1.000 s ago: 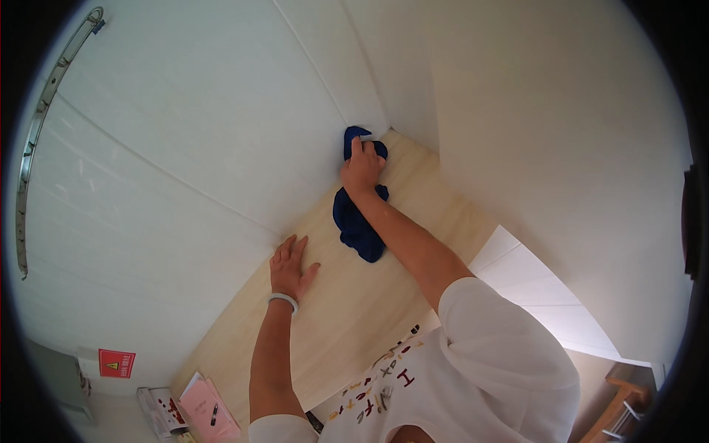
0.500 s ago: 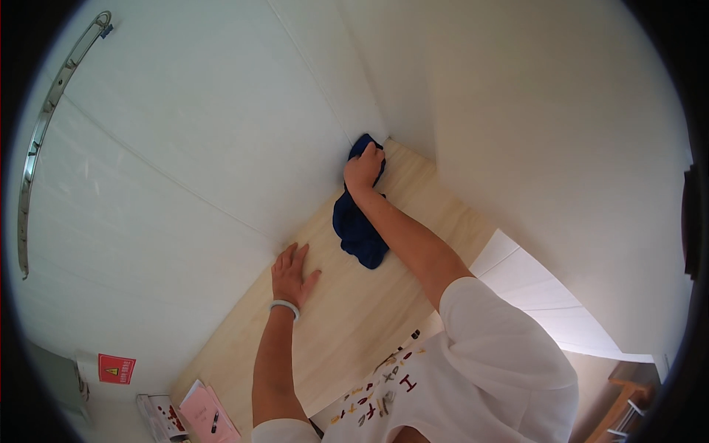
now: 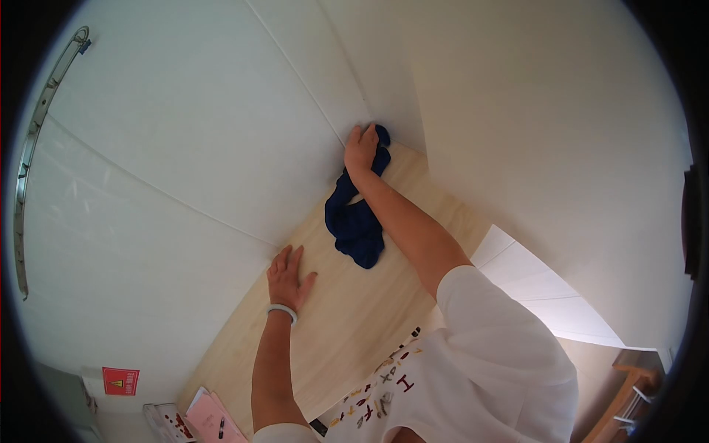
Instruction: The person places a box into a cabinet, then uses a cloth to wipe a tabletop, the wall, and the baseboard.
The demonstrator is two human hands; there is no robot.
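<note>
A dark blue cloth [image 3: 358,227] lies crumpled and stretched along the light wood tabletop [image 3: 332,325]. Its far end is bunched in the corner where the two walls meet the table. There my right hand [image 3: 360,150] holds the cloth, pressing it close against the wall; part of the grip is hidden behind the back of the hand. My left hand [image 3: 288,279] rests flat on the wood nearer to me, fingers spread and fingertips by the foot of the wall. A pale bracelet [image 3: 283,312] circles that wrist.
Whitish walls rise on the left [image 3: 170,221] and right [image 3: 546,148] of the tabletop. A metal hook rail [image 3: 33,140] hangs at far left, above a red warning sign [image 3: 120,381]. Pink papers [image 3: 210,417] with a pen lie at lower left. Wooden furniture [image 3: 628,402] stands lower right.
My right hand has pushed slightly farther into the corner, its fingers now nearer the wall, and the cloth's far end has shifted with it. My left hand stays on the table.
</note>
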